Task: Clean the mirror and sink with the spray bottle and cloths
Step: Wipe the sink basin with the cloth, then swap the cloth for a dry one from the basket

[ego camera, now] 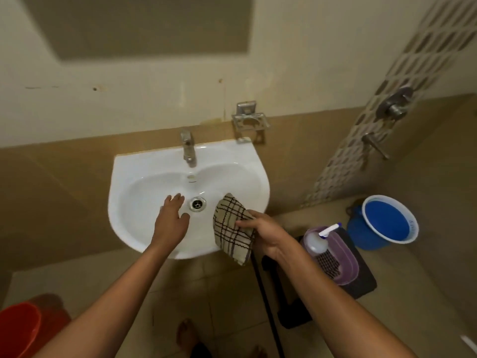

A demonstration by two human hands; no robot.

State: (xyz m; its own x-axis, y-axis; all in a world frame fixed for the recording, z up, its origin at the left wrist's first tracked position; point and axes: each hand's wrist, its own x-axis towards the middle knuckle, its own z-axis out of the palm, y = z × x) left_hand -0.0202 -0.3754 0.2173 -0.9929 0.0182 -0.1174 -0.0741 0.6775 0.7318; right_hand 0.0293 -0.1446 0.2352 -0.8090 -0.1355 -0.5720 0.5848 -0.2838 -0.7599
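Note:
A white wall-hung sink [134, 166] fills the middle of the view, with a metal tap [188, 148] at its back and a drain [197, 204] in the basin. My left hand [171, 218] hovers open over the basin, just left of the drain, holding nothing. My right hand [265, 235] grips a beige checked cloth [232, 228] that hangs over the sink's front right rim. A clear spray bottle [316, 240] with a white nozzle lies in a purple tub [347, 267] to the right. A dull mirror [144, 24] hangs on the wall above.
The purple tub rests on a dark stool [361, 285] right of the sink. A blue bucket [387, 222] stands further right on the floor, an orange bucket [18, 329] at bottom left. An empty metal soap holder [249, 122] and shower valves [395, 104] are on the walls.

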